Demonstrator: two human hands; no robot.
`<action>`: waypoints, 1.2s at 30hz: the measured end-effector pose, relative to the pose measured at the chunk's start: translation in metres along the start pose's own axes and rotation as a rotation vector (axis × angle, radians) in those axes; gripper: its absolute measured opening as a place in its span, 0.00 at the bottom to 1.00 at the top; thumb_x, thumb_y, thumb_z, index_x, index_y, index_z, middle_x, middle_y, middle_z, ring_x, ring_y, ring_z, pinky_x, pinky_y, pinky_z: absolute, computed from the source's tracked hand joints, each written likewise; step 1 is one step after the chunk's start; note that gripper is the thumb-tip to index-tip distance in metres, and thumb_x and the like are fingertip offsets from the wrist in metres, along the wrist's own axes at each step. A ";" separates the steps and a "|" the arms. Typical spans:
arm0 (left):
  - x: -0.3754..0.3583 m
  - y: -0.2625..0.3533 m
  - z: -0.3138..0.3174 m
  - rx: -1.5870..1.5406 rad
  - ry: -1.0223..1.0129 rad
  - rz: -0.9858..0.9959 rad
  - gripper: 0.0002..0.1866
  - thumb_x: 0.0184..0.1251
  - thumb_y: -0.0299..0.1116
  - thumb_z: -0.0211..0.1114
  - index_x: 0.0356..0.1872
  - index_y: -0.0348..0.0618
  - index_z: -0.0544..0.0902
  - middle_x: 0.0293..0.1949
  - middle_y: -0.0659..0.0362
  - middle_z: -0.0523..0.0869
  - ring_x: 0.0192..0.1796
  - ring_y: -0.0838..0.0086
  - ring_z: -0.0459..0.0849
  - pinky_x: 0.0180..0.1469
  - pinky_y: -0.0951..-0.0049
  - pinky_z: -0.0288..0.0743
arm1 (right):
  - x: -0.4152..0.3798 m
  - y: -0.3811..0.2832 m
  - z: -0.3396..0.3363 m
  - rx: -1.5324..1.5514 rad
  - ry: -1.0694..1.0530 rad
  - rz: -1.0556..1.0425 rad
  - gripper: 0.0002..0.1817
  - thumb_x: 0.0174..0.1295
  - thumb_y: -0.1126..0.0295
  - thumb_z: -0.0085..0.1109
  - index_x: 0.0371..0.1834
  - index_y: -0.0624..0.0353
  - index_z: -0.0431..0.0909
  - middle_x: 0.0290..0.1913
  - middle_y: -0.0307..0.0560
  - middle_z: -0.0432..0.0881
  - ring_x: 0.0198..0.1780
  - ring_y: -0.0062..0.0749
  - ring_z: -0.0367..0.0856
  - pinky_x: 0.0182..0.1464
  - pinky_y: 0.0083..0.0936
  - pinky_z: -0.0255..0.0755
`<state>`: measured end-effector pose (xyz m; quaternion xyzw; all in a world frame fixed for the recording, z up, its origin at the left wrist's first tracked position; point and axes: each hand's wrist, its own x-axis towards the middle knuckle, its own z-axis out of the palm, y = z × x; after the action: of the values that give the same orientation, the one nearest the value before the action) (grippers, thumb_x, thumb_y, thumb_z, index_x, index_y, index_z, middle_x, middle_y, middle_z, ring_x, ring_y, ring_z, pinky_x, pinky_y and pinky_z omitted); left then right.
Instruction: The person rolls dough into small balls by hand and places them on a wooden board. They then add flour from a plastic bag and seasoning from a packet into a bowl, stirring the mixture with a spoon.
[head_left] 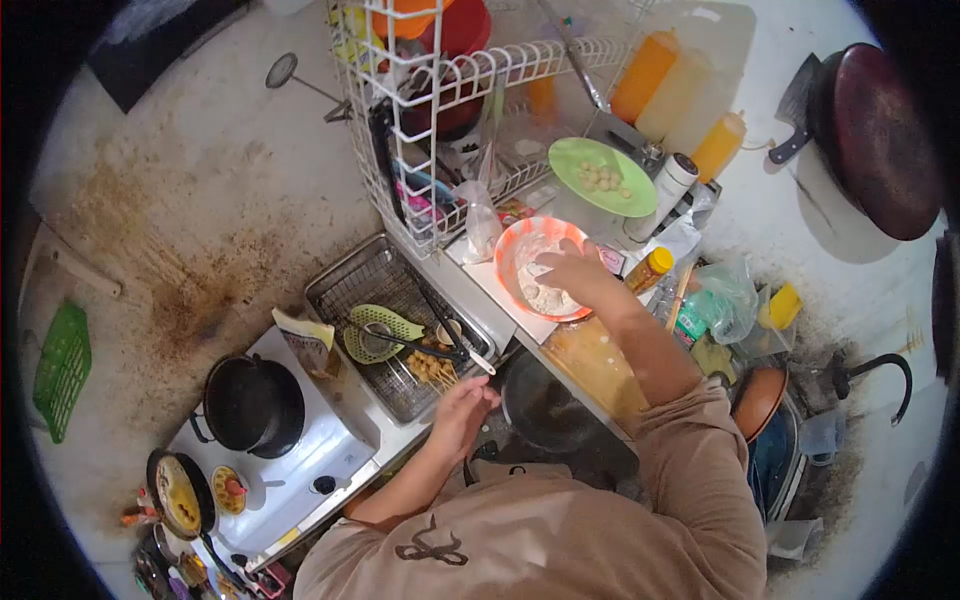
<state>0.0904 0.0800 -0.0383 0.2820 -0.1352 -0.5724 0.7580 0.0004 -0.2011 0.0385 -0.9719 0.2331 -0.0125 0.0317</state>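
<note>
While the right hand [574, 272] dips into the orange-and-white bowl [507, 262], the left hand [466, 405] hovers half-open.
White powder and pale clumps line the bowl on the desk [590, 372]; I cannot tell whether the right fingers grip anything.

A pale kitchen counter [447, 288] carries an orange-and-white bowl [505, 265] of floury powder [545, 298], a tan board [598, 365], a yellow-capped seasoning bottle [650, 270], a clear plastic bag [735, 300] and a wire-mesh tray [325, 310].
</note>
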 end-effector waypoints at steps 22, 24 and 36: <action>0.004 0.012 0.009 -0.020 -0.091 0.046 0.11 0.64 0.34 0.57 0.47 0.48 0.76 0.32 0.63 0.78 0.39 0.71 0.78 0.47 0.68 0.71 | -0.009 0.010 -0.026 0.092 0.011 -0.150 0.14 0.47 0.70 0.61 0.39 0.56 0.78 0.40 0.48 0.77 0.50 0.36 0.70 0.51 0.35 0.65; 0.005 0.015 0.012 -0.013 -0.089 0.053 0.12 0.64 0.33 0.57 0.47 0.46 0.76 0.33 0.62 0.78 0.40 0.71 0.77 0.47 0.69 0.70 | -0.011 0.013 -0.020 0.262 0.167 -0.101 0.14 0.47 0.70 0.63 0.39 0.57 0.78 0.38 0.47 0.79 0.46 0.35 0.73 0.48 0.34 0.67; 0.129 0.033 0.068 0.793 -0.206 0.420 0.19 0.62 0.30 0.59 0.54 0.36 0.70 0.47 0.54 0.78 0.46 0.75 0.76 0.47 0.74 0.71 | -0.016 -0.003 -0.009 0.842 0.366 0.127 0.11 0.53 0.75 0.61 0.40 0.61 0.76 0.31 0.43 0.80 0.34 0.20 0.78 0.36 0.20 0.72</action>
<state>0.1203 -0.0542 0.0199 0.4583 -0.4727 -0.3358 0.6736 -0.0133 -0.1917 0.0472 -0.8399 0.2687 -0.2756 0.3827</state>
